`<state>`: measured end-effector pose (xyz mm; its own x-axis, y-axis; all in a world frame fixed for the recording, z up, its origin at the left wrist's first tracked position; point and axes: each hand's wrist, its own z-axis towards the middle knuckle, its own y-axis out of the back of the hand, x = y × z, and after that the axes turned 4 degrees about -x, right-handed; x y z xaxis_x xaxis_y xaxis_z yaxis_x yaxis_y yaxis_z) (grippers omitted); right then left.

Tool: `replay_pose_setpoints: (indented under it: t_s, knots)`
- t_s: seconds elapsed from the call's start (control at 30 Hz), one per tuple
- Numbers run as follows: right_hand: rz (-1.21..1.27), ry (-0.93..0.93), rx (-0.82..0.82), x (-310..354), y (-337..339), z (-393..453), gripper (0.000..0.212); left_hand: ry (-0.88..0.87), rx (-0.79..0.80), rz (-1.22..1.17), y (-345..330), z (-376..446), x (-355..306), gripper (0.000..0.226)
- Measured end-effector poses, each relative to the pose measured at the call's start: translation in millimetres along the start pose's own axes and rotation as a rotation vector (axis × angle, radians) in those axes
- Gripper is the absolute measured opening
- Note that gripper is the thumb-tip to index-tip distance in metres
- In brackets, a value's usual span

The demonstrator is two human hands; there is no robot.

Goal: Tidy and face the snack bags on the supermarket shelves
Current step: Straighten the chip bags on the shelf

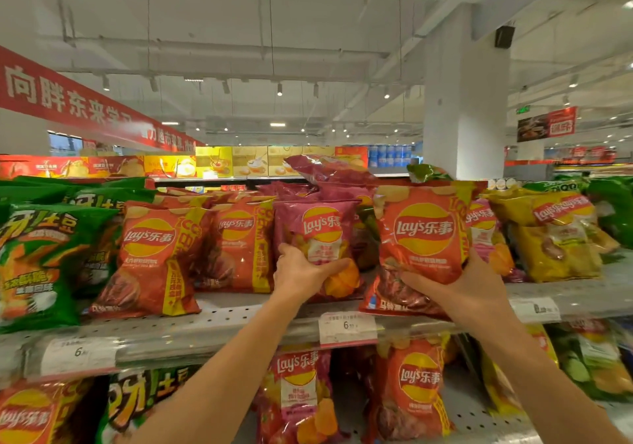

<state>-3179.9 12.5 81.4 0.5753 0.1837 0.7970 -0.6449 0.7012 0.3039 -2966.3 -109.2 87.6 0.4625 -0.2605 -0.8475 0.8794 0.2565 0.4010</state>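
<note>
While both arms reach up to the upper shelf (239,320), each hand holds one snack bag.

Item 1: red Lay's bag (423,248), upright and facing front, at the shelf's front edge right of centre. The right hand (462,282) grips its lower right part, fingers curled across the front and thumb at the bag's side. Its bottom edge overhangs the shelf lip.

Item 2: magenta Lay's bag (317,234), upright, facing front, just left of item 1. The left hand (301,272) grips its lower left part, thumb lying across the front, fingers hidden behind.

Item 3: two further red Lay's bags (154,258), left of item 2, the nearer one leaning with its base pushed forward.

Item 4: green snack bags (37,262), far left of the same shelf, tilted.

Item 5: yellow Lay's bags (555,238), right of item 1, slumped backward; a pink bag (481,227) stands between them and item 1.

Item 6: loose magenta bag (325,169), lying atop the row behind item 2.

Item 7: price tags (347,328), white, clipped to the shelf's front rail.

Item 8: lower shelf (479,416), stocked with red, magenta, green and yellow bags.

Item 9: red banner (68,97) with white characters, upper left; white pillar (466,101), behind the shelving.
</note>
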Motion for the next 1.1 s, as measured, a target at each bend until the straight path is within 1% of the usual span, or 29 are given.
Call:
replay_pose_setpoints:
  t_s: [0.07, 0.17, 0.23, 0.33, 0.4, 0.5, 0.6, 0.7, 0.8, 0.9, 1.03, 1.1]
  knots:
    - [0.016, -0.008, 0.024, -3, 2, -5, 0.118, 0.031, 0.023, 0.015, 1, 5, 1, 0.137]
    - [0.039, 0.003, 0.052, 0, 0, -13, 0.122, 0.057, 0.062, 0.022, 2, 9, 3, 0.149]
    - [0.066, 0.018, 0.066, 5, -5, -17, 0.122, 0.073, 0.107, 0.007, 4, 9, 4, 0.151]
    - [0.107, 0.049, 0.074, 15, -17, -21, 0.105, 0.074, 0.177, -0.007, 21, 5, 6, 0.146]
    - [0.149, 0.087, 0.075, 25, -27, -24, 0.097, -0.012, 0.170, 0.069, 40, -1, 15, 0.134]
    - [0.187, 0.102, 0.115, 40, -50, -27, 0.101, -0.155, 0.113, 0.256, 79, -16, 34, 0.108]
    - [0.241, 0.111, 0.144, 59, -79, -31, 0.097, -0.274, 0.000, 0.470, 120, -32, 57, 0.072]
    - [0.270, 0.135, 0.153, 82, -113, -38, 0.099, -0.371, -0.145, 0.723, 153, -50, 71, 0.051]
    - [0.335, 0.153, 0.179, 103, -148, -44, 0.090, -0.378, -0.192, 0.835, 169, -63, 78, 0.041]
    - [0.419, 0.095, 0.268, 117, -183, -43, 0.097, -0.389, -0.217, 0.768, 174, -69, 83, 0.035]
    - [0.318, 0.006, 0.387, 119, -214, -37, 0.098, -0.419, -0.251, 0.793, 173, -70, 86, 0.031]
    - [0.219, 0.015, 0.409, 112, -218, -35, 0.094, -0.433, -0.272, 0.819, 172, -68, 87, 0.031]
